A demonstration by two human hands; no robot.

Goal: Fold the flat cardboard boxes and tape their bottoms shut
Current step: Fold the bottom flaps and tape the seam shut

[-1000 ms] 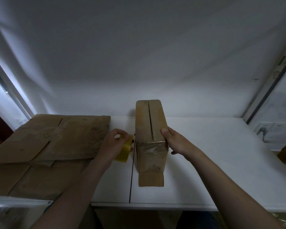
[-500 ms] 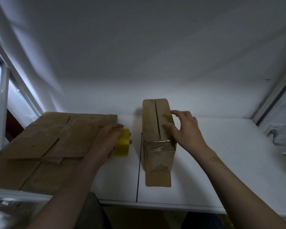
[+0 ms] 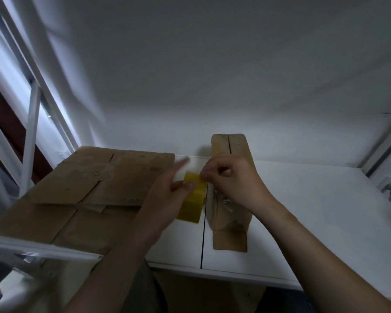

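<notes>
Yellow tape roll [image 3: 192, 201], brown cardboard box [image 3: 231, 213], brown flat cardboard [image 3: 99, 184], white table [image 3: 303, 211].

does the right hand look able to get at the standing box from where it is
Probably yes. The right hand is just in front of the standing box, nothing between them. But its fingers pinch at the tape roll held by the left hand, so it must let go first.

Packing workroom, white table [image 3: 303, 222], flat cardboard [image 3: 99, 184]
</notes>
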